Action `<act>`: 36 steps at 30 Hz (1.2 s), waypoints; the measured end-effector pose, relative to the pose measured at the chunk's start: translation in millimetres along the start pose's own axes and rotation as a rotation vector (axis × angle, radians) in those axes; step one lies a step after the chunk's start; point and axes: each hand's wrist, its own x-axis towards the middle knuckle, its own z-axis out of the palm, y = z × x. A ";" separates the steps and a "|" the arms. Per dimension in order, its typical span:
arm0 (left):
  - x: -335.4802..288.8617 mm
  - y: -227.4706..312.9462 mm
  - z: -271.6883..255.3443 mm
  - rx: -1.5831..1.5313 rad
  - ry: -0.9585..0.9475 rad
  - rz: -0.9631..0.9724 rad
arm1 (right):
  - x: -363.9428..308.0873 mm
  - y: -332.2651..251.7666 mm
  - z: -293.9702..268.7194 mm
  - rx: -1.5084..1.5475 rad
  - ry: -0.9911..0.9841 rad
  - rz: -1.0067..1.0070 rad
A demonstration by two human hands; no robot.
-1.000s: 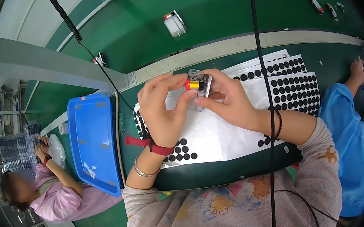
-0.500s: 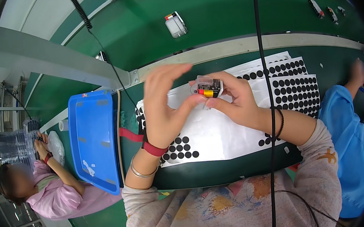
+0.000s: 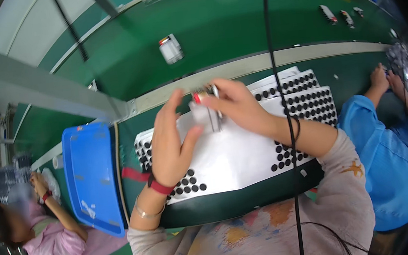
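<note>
Your right hand (image 3: pixel 234 106) pinches the small silvery metal part with a red end (image 3: pixel 206 97) between fingertips, raised just above the white backing sheet of black round dots (image 3: pixel 238 159) on the green counter (image 3: pixel 252 16). Its long axis looks roughly crosswise, red end toward your left. Your left hand (image 3: pixel 170 144) is nearer that end, grip open with fingers spread, thumb close to the part; whether it touches, you cannot tell.

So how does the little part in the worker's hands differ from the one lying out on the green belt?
The held part is pinched in the right hand, with the left hand beside it; the belt part lies alone, untouched. The held part is half hidden by fingers and blurred; the belt part shows whole. Both look small, pale and metallic, with a red spot.
</note>
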 end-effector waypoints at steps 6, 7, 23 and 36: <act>-46.1 17.3 -4.4 0.475 -0.442 0.098 | 93.0 5.7 -94.3 -0.976 0.303 -0.238; -55.1 13.5 -0.8 0.519 -0.478 0.122 | 107.1 17.6 -120.2 -1.122 0.295 -0.313; -111.5 -21.1 9.7 0.487 -0.187 0.529 | 5.8 -31.1 -393.2 -2.013 1.302 0.260; -95.2 -7.0 1.3 0.268 -0.324 0.304 | 61.2 -41.3 -242.2 -1.266 0.679 -0.779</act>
